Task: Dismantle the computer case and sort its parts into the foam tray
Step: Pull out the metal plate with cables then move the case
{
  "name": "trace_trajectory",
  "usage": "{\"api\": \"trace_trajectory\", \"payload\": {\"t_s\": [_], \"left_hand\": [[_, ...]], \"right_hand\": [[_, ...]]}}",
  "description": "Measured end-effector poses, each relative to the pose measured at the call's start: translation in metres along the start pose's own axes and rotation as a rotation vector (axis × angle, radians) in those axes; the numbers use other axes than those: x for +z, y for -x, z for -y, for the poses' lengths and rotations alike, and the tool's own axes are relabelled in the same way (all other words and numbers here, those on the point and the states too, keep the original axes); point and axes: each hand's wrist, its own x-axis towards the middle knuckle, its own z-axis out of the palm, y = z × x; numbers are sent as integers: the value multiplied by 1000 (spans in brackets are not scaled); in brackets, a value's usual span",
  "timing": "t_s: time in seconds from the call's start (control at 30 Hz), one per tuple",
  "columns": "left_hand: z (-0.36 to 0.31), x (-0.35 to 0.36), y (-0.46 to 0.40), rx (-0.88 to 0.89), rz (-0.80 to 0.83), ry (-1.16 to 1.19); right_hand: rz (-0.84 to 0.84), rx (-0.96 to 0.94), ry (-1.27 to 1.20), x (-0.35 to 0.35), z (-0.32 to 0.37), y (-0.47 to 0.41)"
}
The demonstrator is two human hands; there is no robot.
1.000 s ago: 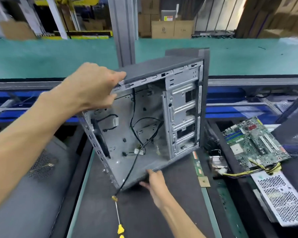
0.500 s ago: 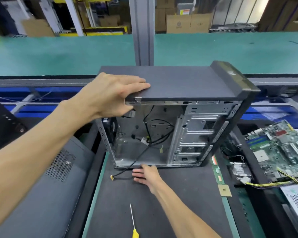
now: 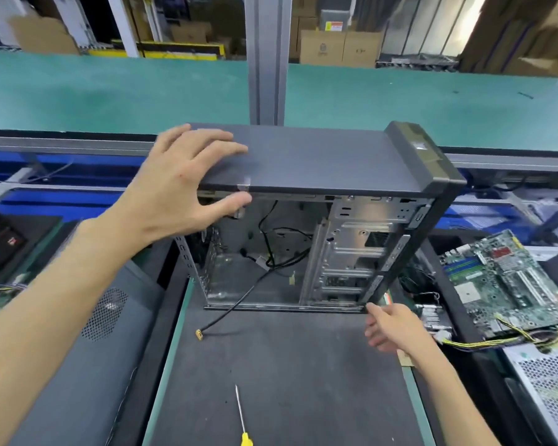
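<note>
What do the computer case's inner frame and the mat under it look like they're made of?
Computer case inner frame: looks like bare sheet metal, silvery, shiny, with stamped slots. Mat: probably rubber or foam, dark grey, matte, faintly speckled; the picture can't settle which.

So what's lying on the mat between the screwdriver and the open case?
In the head view, only the loose black cable with its yellow plug, trailing out of the case toward the screwdriver; otherwise bare mat.

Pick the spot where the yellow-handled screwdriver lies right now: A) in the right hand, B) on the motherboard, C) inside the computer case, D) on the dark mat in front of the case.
D: the screwdriver lies free on the dark mat, nearer the camera than the upright computer case, with neither hand touching it.
</note>
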Motion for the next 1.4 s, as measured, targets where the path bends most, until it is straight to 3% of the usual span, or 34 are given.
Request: {"api": "trace_trajectory", "payload": {"t_s": [0.07,0.13,0.2,0.27,0.33,0.5,0.93,1.17,1.4], "left_hand": [[2,3,21,-242,-313,143],[0,13,44,-604,-528,413],[-6,24,56,-948,-481,796],[-12,34,57,-1098,-314,1193],[-17,40,52,-1101,-244,1381],[-22,49,53,-1159,-213,1321],[-19,52,38,-1194,-349,1260],[-23,64,58,-1241,-190,1190],[-22,67,74,-1292,-142,1173]], "right_hand": [[-344,-102,23,-23,-23,1],[-542,-306,-208,-29,-30,6],[-463,-402,-421,-25,-16,7],[-331,-437,-470,-15,10,2],[-286,-470,-431,-4,35,-1],[-342,-366,-422,-4,54,-18],[-410,-456,-439,15,45,-9],[-352,-481,-368,5,39,-7],[-323,-447,-214,-13,34,-2]]}}
